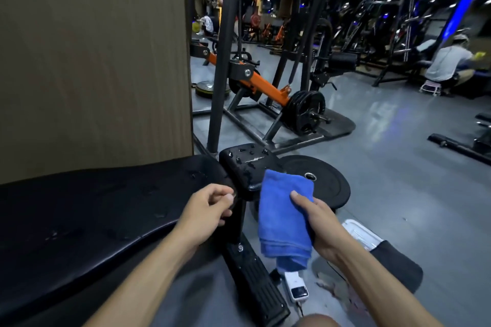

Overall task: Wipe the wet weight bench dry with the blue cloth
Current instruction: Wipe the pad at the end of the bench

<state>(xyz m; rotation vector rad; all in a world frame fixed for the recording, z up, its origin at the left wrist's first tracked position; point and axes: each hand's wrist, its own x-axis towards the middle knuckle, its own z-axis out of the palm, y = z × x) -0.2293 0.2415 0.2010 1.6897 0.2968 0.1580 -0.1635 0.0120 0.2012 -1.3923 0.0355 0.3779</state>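
A long black padded weight bench (pixel 87 210) lies at left. The left hand (pixel 206 208) hovers at its end, fingers curled, holding nothing. Its small black seat pad (pixel 245 164), beaded with water, follows. The right hand's (pixel 317 223) grip clasps the folded blue terry cloth (pixel 281 210) just beside that pad.

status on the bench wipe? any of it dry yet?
Done: the blue cloth is picked up, folded, gripped in the right hand. In hand: it hangs beside the small seat pad, not visibly on it; the left hand, fingers curled, sits at the gap between the pads. Left: the seat pad is covered in droplets, and the long back pad shows a few too. Nothing looks wiped.
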